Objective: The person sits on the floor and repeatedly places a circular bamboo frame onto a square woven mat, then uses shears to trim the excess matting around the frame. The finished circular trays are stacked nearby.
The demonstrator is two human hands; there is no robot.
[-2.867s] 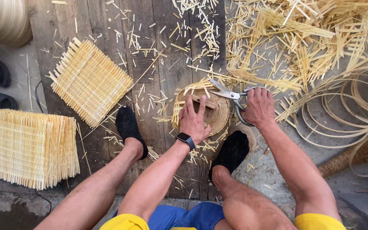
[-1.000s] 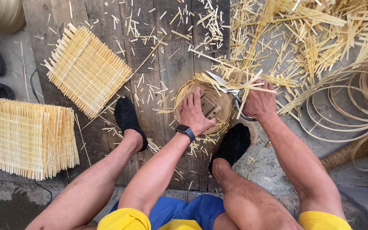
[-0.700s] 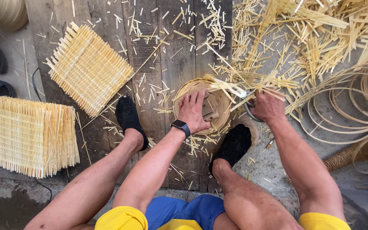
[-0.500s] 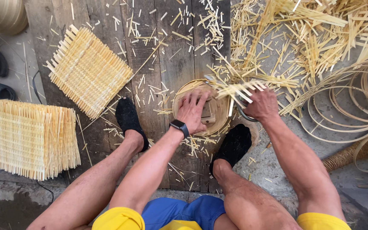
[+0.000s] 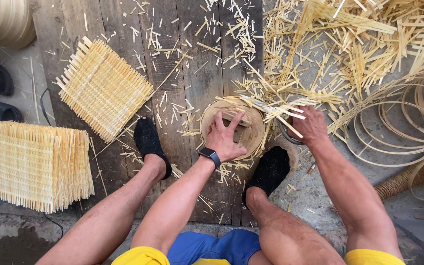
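Head view, right hand [image 5: 311, 125] nearer round basket [image 5: 251, 142]

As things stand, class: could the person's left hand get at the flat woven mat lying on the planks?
Probably yes. The left hand rests on the round basket, and the woven mat lies on that side; only the left foot and loose offcuts lie between.

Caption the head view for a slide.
Left hand presses a round woven basket; right hand works shears at its rim amid bamboo offcuts.
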